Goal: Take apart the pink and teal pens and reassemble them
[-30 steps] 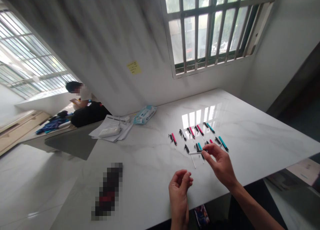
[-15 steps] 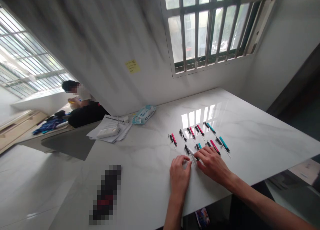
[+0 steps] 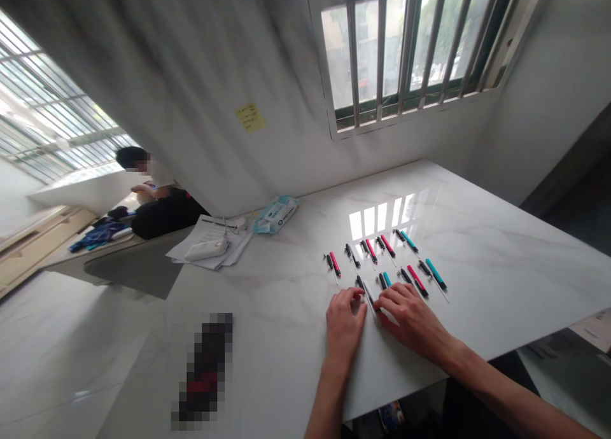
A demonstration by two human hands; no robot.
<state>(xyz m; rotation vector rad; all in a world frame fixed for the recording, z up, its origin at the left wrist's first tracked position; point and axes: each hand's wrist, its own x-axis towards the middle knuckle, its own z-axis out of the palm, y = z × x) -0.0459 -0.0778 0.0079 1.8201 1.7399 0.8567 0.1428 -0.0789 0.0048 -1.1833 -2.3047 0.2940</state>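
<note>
Dismantled pens lie in two rows on the white marbled table, each a set of coloured barrel, black piece and thin refill. At the left end of the near row is a white pen barrel [image 3: 370,291] with a black end. My right hand [image 3: 408,315] has its curled fingertips on that end. My left hand [image 3: 344,315] rests left of it, thumb and forefinger apart, forefinger close to a black pen piece [image 3: 359,282]. Right of them are a teal barrel [image 3: 387,278], partly hidden by my right hand, a pink barrel [image 3: 417,280] and another teal barrel [image 3: 436,273].
Papers [image 3: 191,245] carry a white power strip [image 3: 207,249], beside a wipes packet [image 3: 277,215]. A blurred dark object [image 3: 203,369] lies at the front left. A yellow note [image 3: 250,118] sticks to the wall. Another person [image 3: 162,197] sits at the far left.
My right hand has set the white barrel lower beside its refill and black piece. My left forefinger has shifted toward the black piece. The view has tilted slightly.
</note>
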